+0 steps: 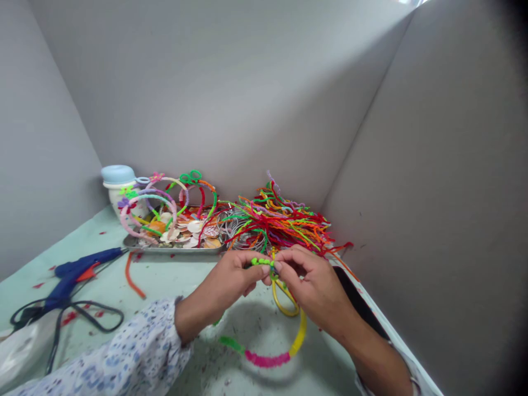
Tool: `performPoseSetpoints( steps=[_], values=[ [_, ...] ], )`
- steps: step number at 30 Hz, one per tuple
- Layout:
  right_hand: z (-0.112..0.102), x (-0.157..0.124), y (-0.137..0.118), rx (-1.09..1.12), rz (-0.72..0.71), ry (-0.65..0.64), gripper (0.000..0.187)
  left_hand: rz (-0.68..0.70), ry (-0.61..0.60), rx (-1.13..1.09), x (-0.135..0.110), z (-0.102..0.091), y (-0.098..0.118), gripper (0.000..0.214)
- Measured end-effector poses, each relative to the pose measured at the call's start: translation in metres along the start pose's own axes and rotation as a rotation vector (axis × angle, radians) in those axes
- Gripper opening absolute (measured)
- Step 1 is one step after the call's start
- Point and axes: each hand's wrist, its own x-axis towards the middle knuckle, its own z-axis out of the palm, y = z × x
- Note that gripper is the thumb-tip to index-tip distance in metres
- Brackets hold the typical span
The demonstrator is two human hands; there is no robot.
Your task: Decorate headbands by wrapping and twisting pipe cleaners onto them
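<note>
My left hand (237,276) and my right hand (309,280) meet over the table, thumbs and fingertips pinched on a twisted bright green pipe cleaner (262,262). Below them is a headband (267,359) wrapped in fuzzy green, pink and yellow sections. Part of it is hidden by my hands, and I cannot tell whether the green piece is joined to it. A smooth yellow loop (286,306) shows just under my fingers; the rest of that item is covered.
A metal tray (177,250) holds shells and finished-looking headbands (175,212). Right of it lie a heap of coloured pipe cleaners (284,220) and wire hoops (243,225). A blue glue gun (82,269), its cord (99,328), an orange pipe cleaner (132,278) and a white jar (119,190) are at left.
</note>
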Motion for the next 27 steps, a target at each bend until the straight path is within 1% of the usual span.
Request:
performPoseSetpoints(
  steps=[4,9,11,14,16,18,21,23,27],
  values=[
    [0.003,-0.001,0.000,0.012,-0.023,0.026,0.015,0.008,0.007,-0.016,0.000,-0.001,-0.001,0.019],
    [0.003,-0.001,-0.001,0.062,0.007,0.000,0.016,-0.004,0.001,0.001,0.001,-0.002,-0.003,0.019],
    [0.002,-0.001,0.000,0.102,0.040,-0.025,0.014,0.002,0.011,0.017,0.001,-0.001,-0.003,0.019],
    [-0.001,0.002,0.003,0.219,0.166,-0.080,0.013,0.008,0.019,0.015,0.000,-0.001,-0.002,0.018],
    [-0.002,0.005,0.007,0.304,0.235,-0.089,0.015,0.006,0.026,-0.008,0.000,-0.001,0.001,0.017],
    [-0.003,0.008,0.011,0.363,0.263,-0.115,0.016,0.010,0.034,-0.033,0.000,-0.002,0.004,0.016],
    [-0.002,0.010,0.016,0.450,0.319,-0.230,0.017,0.034,0.051,-0.045,0.000,-0.002,0.007,0.014],
    [0.001,0.010,0.019,0.506,0.342,-0.284,0.020,0.039,0.059,-0.049,0.000,-0.003,0.008,0.014],
    [0.007,0.008,0.022,0.549,0.316,-0.290,0.025,0.035,0.057,-0.083,0.000,-0.002,0.008,0.014]
  ],
)
